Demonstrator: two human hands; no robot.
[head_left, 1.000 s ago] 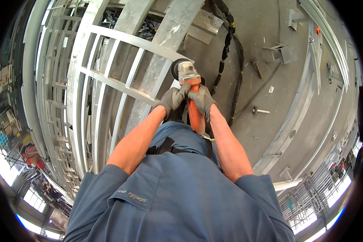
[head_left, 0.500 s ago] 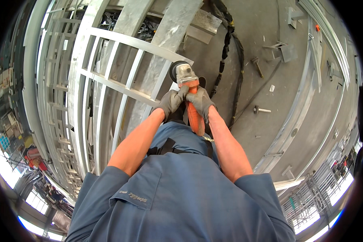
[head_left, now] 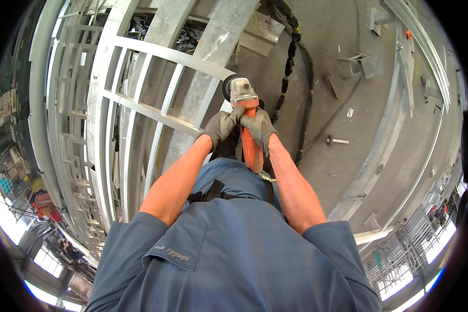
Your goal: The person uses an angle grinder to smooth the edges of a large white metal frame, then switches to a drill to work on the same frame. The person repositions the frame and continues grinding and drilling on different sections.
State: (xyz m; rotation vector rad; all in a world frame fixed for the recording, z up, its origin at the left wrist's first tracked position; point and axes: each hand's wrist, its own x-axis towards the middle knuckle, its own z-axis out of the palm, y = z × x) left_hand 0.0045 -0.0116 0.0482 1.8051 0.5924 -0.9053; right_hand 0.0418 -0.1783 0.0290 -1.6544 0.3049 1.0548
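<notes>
An orange angle grinder (head_left: 251, 148) with a silver head is held in front of my waist by both gloved hands. My left hand (head_left: 221, 126), in a grey work glove, is closed on its left side near the head. Round the orange body wraps my right hand (head_left: 260, 126), gloved alike. The dark disc (head_left: 226, 88) sits at the right end of the long bar of a welded metal frame (head_left: 164, 51); whether it touches the bar I cannot tell. Under the frame run wide metal beams (head_left: 221, 39).
Black-wrapped cables (head_left: 291, 57) run along the floor right of the grinder. Farther right lie a hammer (head_left: 339, 141), another hammer (head_left: 330, 86) and metal brackets (head_left: 369, 67). Long metal profiles (head_left: 377, 161) curve along the right side. Ladder-like metal frames (head_left: 78, 104) are stacked at left.
The grinder's head has shifted slightly right and down, its disc moving toward the end of the bar. Both hands keep their hold and have barely moved.
</notes>
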